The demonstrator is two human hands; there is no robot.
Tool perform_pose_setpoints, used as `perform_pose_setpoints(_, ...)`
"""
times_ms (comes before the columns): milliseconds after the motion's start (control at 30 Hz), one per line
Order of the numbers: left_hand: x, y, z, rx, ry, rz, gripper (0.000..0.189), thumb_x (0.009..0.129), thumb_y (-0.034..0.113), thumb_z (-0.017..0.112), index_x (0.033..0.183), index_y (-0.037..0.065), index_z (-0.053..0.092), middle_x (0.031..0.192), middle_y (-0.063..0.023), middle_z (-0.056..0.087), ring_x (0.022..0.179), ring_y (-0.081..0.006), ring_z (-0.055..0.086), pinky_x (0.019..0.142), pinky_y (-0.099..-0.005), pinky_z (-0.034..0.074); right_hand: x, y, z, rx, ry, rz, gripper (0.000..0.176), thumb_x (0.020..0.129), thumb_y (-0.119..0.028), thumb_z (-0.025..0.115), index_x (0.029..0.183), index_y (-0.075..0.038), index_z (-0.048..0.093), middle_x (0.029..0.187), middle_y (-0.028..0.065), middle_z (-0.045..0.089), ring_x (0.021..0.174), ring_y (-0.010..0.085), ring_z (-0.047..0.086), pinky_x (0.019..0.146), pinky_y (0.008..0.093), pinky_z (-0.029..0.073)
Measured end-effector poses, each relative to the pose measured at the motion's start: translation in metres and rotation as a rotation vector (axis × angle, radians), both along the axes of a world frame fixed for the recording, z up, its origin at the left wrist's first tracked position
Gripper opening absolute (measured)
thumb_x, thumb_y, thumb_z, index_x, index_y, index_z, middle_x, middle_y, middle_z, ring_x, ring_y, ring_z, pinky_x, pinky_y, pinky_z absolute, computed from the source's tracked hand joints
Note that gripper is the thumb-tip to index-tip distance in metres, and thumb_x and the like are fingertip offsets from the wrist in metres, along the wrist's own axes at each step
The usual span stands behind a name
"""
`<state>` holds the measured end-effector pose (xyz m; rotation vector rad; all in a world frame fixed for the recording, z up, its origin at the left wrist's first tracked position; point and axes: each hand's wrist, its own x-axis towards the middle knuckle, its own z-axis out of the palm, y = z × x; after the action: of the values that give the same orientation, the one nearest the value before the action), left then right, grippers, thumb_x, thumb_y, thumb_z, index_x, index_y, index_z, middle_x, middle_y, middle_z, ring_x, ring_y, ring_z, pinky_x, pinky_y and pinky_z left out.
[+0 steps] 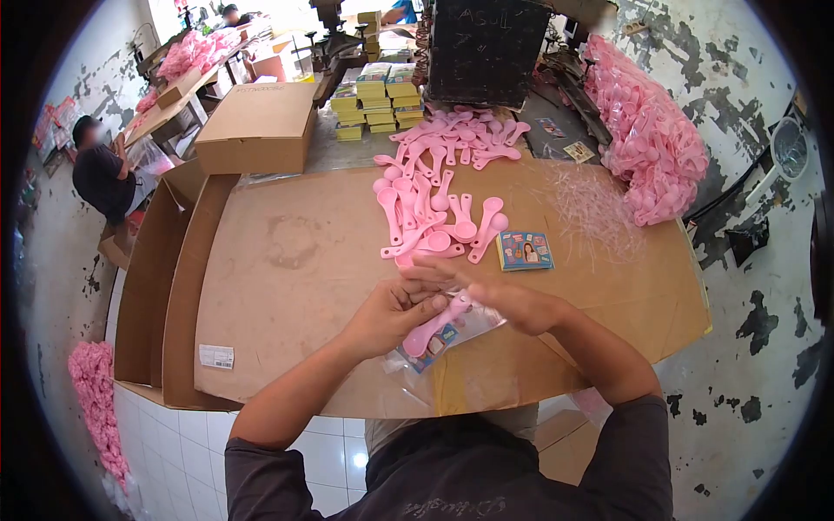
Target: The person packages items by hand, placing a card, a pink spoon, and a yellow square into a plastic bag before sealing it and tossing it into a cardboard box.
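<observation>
My left hand (387,319) has its fingers closed round a pink spoon (426,334), over a clear plastic bag (469,328) near the table's front edge. A printed card (434,347) shows in the bag beneath the spoon. My right hand (512,300) is stretched out flat just right of the left, its fingers reaching over the spoon's far end and holding nothing that I can make out. Beyond my hands lies a spread of loose pink spoons (421,208). A stack of printed cards (525,251) sits to their right.
An open cardboard box (161,286) stands along the left edge, a closed box (256,117) behind it. Card stacks (378,95) and a dark machine (478,52) are at the back. Bagged pink spoons (643,139) and plastic strips (591,204) lie right. A person (104,169) sits far left.
</observation>
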<state>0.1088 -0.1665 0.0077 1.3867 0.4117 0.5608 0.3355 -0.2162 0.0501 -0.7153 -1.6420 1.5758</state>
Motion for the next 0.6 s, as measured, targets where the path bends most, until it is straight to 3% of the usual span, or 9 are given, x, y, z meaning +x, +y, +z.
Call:
perform_pose_setpoints(33, -0.001, 0.001, -0.001, -0.045, -0.014, -0.02, 0.038, 0.105, 0.019, 0.064, 0.135, -0.003, 0.06, 0.117, -0.0134, 0.074, 0.111, -0.0201, 0.071, 0.096, -0.0342, 0.056, 0.002, 0.003, -0.003, -0.04, 0.058, 0.017, 0.06, 0.103, -0.026, 0.048, 0.157, -0.001, 0.037, 0.162, 0.0159, 0.041, 0.152, 0.0292, 0.035, 0.123, 0.0448, 0.027)
perform_pose_setpoints(133, -0.002, 0.0, -0.006, -0.136, -0.067, -0.069, 0.044, 0.104, 0.024, 0.065, 0.139, -0.002, 0.056, 0.118, -0.013, 0.074, 0.11, -0.02, 0.071, 0.095, -0.0337, 0.056, 0.019, 0.016, 0.01, 0.193, 0.005, 0.02, 0.062, 0.103, -0.03, 0.051, 0.157, -0.002, 0.038, 0.161, 0.0163, 0.042, 0.15, 0.0298, 0.036, 0.124, 0.0464, 0.026)
perform_pose_setpoints(167, -0.001, 0.0, -0.005, -0.129, -0.089, -0.089, 0.046, 0.104, 0.025, 0.066, 0.14, -0.002, 0.055, 0.118, -0.0125, 0.073, 0.11, -0.02, 0.071, 0.095, -0.0335, 0.055, 0.017, 0.008, 0.014, 0.26, -0.085, -0.091, 0.046, 0.1, -0.022, 0.063, 0.142, -0.003, 0.056, 0.147, 0.0162, 0.055, 0.142, 0.0299, 0.047, 0.119, 0.0462, 0.034)
perform_pose_setpoints(267, -0.002, -0.001, -0.006, -0.146, -0.115, -0.158, 0.054, 0.102, 0.031, 0.069, 0.142, -0.001, 0.053, 0.125, -0.0114, 0.071, 0.114, -0.0195, 0.069, 0.097, -0.0331, 0.054, 0.01, 0.001, 0.023, 0.499, -0.301, -0.045, 0.022, 0.094, -0.007, 0.07, 0.115, -0.001, 0.07, 0.122, 0.0114, 0.067, 0.118, 0.0228, 0.063, 0.103, 0.0383, 0.048)
perform_pose_setpoints(300, -0.003, -0.001, -0.006, -0.157, -0.119, -0.178, 0.056, 0.101, 0.033, 0.07, 0.142, -0.001, 0.052, 0.127, -0.011, 0.069, 0.116, -0.0192, 0.068, 0.097, -0.033, 0.054, 0.001, -0.006, 0.033, 0.511, -0.261, -0.131, 0.007, 0.09, -0.003, 0.074, 0.097, -0.001, 0.071, 0.104, 0.0087, 0.07, 0.103, 0.021, 0.067, 0.092, 0.035, 0.052)
perform_pose_setpoints(400, 0.0, -0.004, -0.001, -0.034, -0.247, -0.066, 0.045, 0.104, 0.016, 0.063, 0.145, -0.001, 0.051, 0.143, -0.0121, 0.059, 0.13, -0.0177, 0.057, 0.109, -0.0363, 0.046, 0.004, -0.012, 0.055, 0.581, -0.316, -0.195, 0.007, 0.091, -0.005, 0.074, 0.097, -0.002, 0.072, 0.099, 0.0094, 0.07, 0.096, 0.0215, 0.068, 0.085, 0.0347, 0.053)
perform_pose_setpoints(500, -0.004, -0.005, 0.01, 0.122, -0.19, 0.003, 0.052, 0.101, 0.015, 0.065, 0.148, -0.001, 0.048, 0.146, -0.0132, 0.057, 0.134, -0.0206, 0.055, 0.114, -0.0388, 0.042, 0.003, -0.023, 0.07, 0.714, -0.554, -0.349, 0.01, 0.086, -0.001, 0.077, 0.096, -0.003, 0.075, 0.097, 0.0074, 0.072, 0.089, 0.0185, 0.069, 0.078, 0.0322, 0.054)
perform_pose_setpoints(600, -0.009, -0.012, 0.01, 0.291, -0.118, -0.029, 0.062, 0.096, 0.018, 0.07, 0.15, -0.001, 0.046, 0.144, -0.014, 0.058, 0.136, -0.0227, 0.054, 0.117, -0.0392, 0.039, -0.001, -0.029, 0.077, 0.527, -0.638, -0.494, 0.011, 0.086, -0.002, 0.076, 0.097, -0.005, 0.076, 0.099, 0.0087, 0.075, 0.086, 0.0185, 0.069, 0.074, 0.0304, 0.053)
